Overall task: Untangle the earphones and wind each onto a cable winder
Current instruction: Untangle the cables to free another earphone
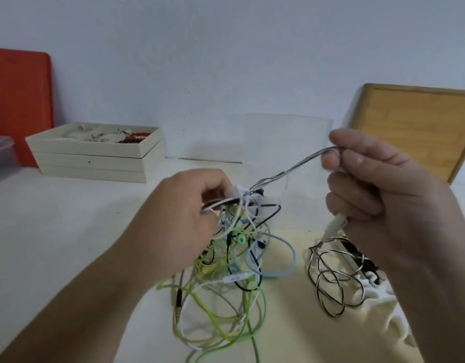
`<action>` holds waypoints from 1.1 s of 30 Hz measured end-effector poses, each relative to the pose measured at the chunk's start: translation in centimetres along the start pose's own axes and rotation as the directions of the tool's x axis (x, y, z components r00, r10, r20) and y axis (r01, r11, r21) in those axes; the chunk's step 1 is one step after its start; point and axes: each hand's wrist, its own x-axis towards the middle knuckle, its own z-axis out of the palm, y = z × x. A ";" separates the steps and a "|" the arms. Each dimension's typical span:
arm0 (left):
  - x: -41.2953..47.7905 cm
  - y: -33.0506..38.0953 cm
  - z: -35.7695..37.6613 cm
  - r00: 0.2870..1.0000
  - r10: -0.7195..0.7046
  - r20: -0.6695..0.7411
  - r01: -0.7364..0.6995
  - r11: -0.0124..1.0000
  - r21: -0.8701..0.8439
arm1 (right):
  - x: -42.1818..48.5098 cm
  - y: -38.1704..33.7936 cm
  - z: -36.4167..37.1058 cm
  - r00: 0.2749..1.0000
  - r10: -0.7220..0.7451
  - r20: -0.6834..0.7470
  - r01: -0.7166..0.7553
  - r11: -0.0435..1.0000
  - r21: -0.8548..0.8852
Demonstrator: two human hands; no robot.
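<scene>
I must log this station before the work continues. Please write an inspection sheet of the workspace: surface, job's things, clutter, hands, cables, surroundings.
Surface: white table, a cream cloth at the right.
Job's things: tangled earphones in green, blue, white and black; cable winder: nothing seen.
Clutter: stacked cream trays with small items, far left.
Hands: left hand pinches the knot's top; right hand grips a black-and-white cable.
Cables: that cable runs taut between the hands; its loose loops lie on the cloth.
Surroundings: white wall, red board, wooden-framed board, clear container.
</scene>
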 end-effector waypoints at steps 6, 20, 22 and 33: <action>0.9 -1.0 -2.5 0.996 -0.083 -0.040 0.071 0.968 -0.241 | 0.6 1.1 -1.0 0.947 0.123 -0.295 -0.164 0.979 -0.119; 1.3 -2.7 -3.0 0.898 0.042 0.438 0.261 0.750 -0.608 | 0.0 2.8 1.0 0.950 0.295 -0.105 -0.313 0.910 -0.271; 1.5 -2.7 -2.2 0.894 0.010 0.447 0.227 0.851 -0.474 | 0.1 3.0 1.4 0.943 0.318 -0.098 -0.329 0.934 -0.140; -0.5 -1.6 0.7 0.992 0.009 0.123 0.035 0.935 -0.352 | -0.4 2.2 2.0 0.979 0.198 0.044 -0.195 0.979 -0.065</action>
